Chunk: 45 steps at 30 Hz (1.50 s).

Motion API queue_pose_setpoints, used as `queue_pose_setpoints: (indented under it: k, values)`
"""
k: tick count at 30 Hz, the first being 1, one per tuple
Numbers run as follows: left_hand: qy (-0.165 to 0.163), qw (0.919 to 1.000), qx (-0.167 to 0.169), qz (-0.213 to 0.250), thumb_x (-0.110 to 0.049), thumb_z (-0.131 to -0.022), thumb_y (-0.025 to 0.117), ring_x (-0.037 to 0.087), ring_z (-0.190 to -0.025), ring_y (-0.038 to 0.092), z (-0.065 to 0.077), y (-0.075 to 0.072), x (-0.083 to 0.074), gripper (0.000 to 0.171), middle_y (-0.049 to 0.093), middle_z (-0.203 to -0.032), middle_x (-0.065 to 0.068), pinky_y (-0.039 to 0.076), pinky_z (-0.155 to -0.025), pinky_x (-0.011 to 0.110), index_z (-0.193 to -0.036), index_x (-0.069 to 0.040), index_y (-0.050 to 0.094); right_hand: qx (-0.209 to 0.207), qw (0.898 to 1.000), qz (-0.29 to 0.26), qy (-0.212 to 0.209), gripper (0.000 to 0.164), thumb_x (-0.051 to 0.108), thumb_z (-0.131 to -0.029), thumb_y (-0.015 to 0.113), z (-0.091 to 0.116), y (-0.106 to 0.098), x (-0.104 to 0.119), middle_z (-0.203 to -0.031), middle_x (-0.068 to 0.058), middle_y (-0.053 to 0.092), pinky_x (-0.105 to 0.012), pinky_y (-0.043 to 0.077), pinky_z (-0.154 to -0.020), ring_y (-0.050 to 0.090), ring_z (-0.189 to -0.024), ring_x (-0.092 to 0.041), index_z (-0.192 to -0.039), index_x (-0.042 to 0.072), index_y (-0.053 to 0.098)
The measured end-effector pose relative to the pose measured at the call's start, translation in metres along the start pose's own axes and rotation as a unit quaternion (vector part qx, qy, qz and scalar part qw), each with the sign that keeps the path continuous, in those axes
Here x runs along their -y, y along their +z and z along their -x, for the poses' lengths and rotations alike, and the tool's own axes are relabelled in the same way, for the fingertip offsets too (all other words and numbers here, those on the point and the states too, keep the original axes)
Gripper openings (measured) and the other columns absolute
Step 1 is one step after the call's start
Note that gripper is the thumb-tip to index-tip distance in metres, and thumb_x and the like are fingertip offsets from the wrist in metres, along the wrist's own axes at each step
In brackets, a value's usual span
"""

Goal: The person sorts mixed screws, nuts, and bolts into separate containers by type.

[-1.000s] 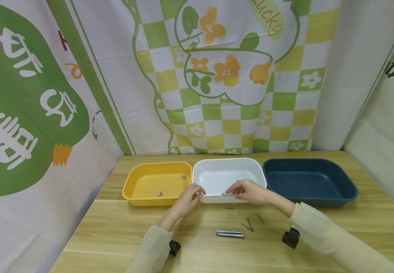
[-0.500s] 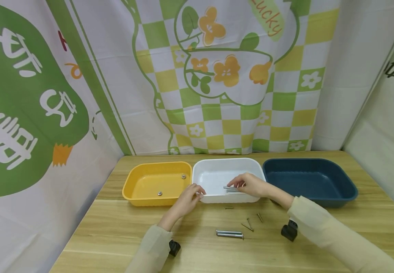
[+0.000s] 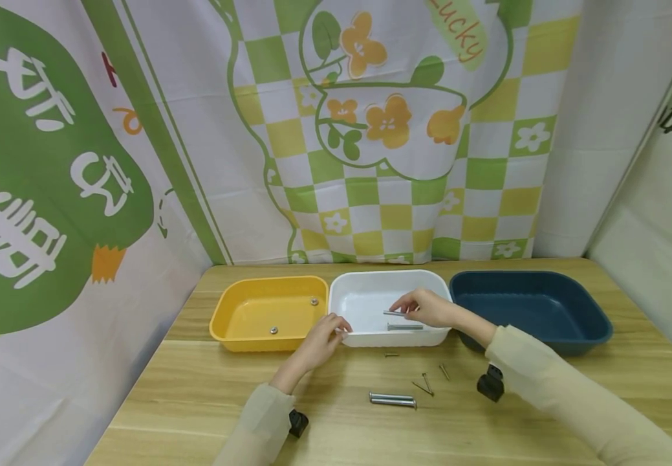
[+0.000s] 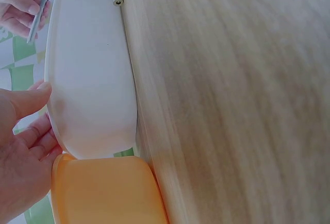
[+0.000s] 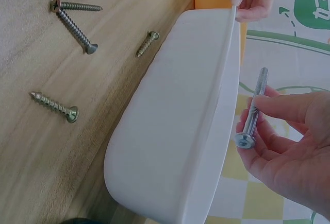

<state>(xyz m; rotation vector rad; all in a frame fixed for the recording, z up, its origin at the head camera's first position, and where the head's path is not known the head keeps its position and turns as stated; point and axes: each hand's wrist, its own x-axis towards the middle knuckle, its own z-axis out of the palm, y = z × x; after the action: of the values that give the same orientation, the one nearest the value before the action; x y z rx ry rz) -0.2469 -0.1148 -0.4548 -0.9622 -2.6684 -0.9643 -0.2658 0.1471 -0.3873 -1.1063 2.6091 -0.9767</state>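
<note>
My left hand (image 3: pixel 317 342) pinches the front rim of the white bin (image 3: pixel 365 340), near its left corner, with the thumb outside. Over that bin, my right hand (image 3: pixel 432 309) holds a silver bolt (image 5: pixel 256 105) between thumb and fingers; its threaded end points up in the right wrist view. Another bolt (image 3: pixel 405 327) shows inside the white bin, along the front wall. Two more large bolts (image 3: pixel 392 400) lie side by side on the table. Several small brassy screws (image 5: pixel 56 107) lie in front of the bin.
On the left, a yellow bin (image 3: pixel 242 345) touches the white one and contains two small nut-like metal pieces (image 3: pixel 274 330). A dark blue bin (image 3: pixel 594 330) adjoins on the right. All stand on a wooden table (image 3: pixel 196 401) before a patterned cloth (image 3: pixel 382 213).
My right hand has moved up and deeper over the white bin with the bolt. A second bolt has come into sight inside the bin. The left hand stays on the rim.
</note>
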Motion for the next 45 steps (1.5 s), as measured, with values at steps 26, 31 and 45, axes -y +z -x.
queue_pose_setpoints:
  k: [26,31,45]
  values:
    - [-0.005,1.0,0.006,-0.002,-0.002,-0.085,0.054,0.017,-0.083,0.048,0.001,0.0,0.0,0.007,0.053,-0.086,0.004,0.042,-0.073,0.028,-0.09,-0.005,0.058,0.013,0.999,0.023,0.021,0.022,-0.01,-0.078,0.052,-0.014,-0.006,-0.02,-0.081,-0.015,0.062,-0.024,0.044,-0.06,0.055,-0.071,-0.017,-0.097,-0.007,0.064]
    - [-0.002,1.0,0.003,-0.001,-0.002,-0.085,0.054,0.018,-0.082,0.048,0.001,-0.001,-0.001,0.007,0.053,-0.085,0.004,0.042,-0.072,0.028,-0.09,-0.005,0.058,0.014,0.999,0.026,0.028,0.023,-0.01,-0.077,0.052,-0.018,-0.005,-0.026,-0.083,-0.015,0.063,-0.028,0.046,-0.063,0.056,-0.073,-0.019,-0.095,-0.007,0.064]
    - [0.0,1.0,0.004,-0.001,-0.002,-0.086,0.054,0.017,-0.081,0.048,0.0,-0.002,-0.003,0.006,0.053,-0.084,0.004,0.042,-0.072,0.027,-0.09,-0.005,0.058,0.029,0.999,0.009,0.035,0.021,-0.01,-0.076,0.054,-0.021,-0.004,-0.036,-0.086,-0.017,0.064,-0.032,0.049,-0.067,0.058,-0.076,-0.023,-0.094,-0.008,0.064]
